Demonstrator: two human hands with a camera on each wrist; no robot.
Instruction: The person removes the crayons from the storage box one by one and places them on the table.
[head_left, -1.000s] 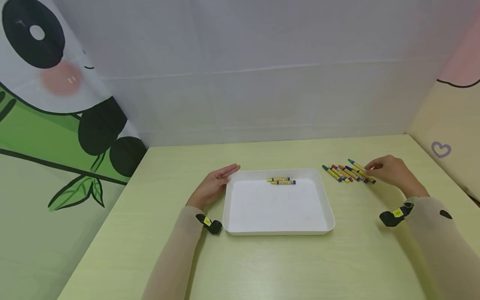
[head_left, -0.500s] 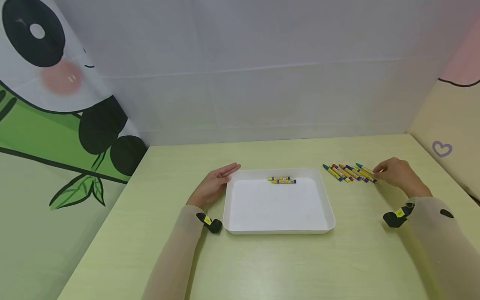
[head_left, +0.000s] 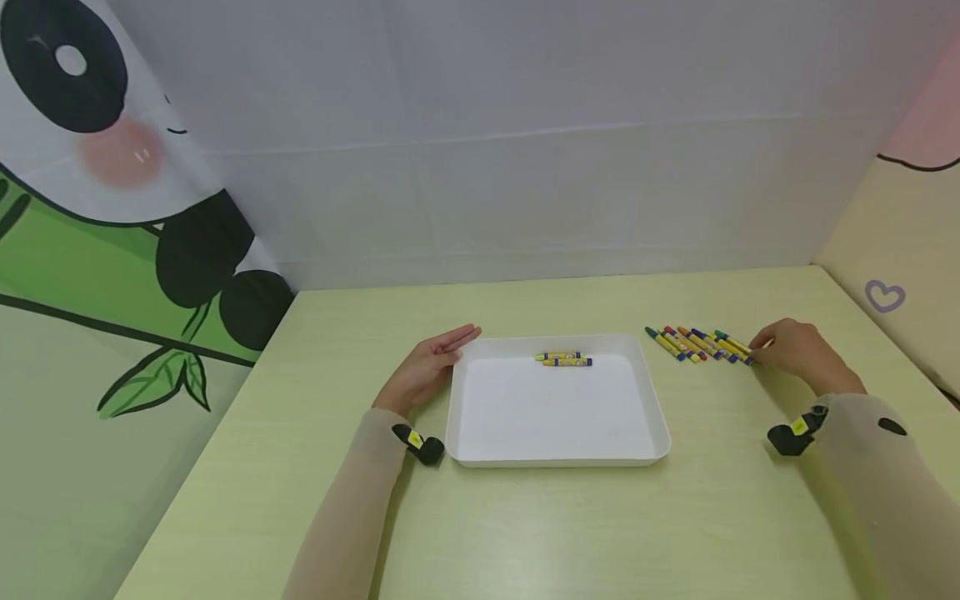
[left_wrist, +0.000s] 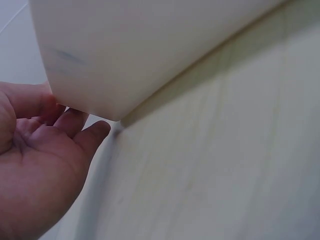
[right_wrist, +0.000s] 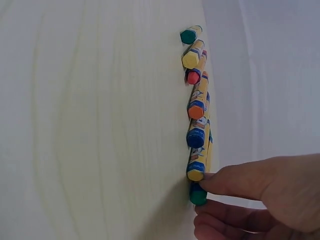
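A white tray (head_left: 465,417) lies in the middle of the pale green table (head_left: 562,533), with two yellow-wrapped crayons (head_left: 566,359) near its far rim. My left hand (head_left: 431,367) rests open and flat on the table against the tray's left side; the left wrist view shows its palm (left_wrist: 35,165) beside the tray corner (left_wrist: 150,45). Right of the tray lies a row of several crayons (head_left: 693,343). My right hand (head_left: 756,348) pinches the near end of the rightmost green crayon (head_left: 731,342); in the right wrist view its fingertips (right_wrist: 215,184) close round that green end (right_wrist: 198,195).
Cloth walls close the table at the back and both sides, with a panda print (head_left: 112,167) at the left. A black wrist camera (head_left: 423,448) sits by the tray's near left corner, another (head_left: 787,435) on the right wrist.
The right hand has drawn back to the right, and the green crayon has slid with it to lie in line at the right end of the row. The left hand stays still.
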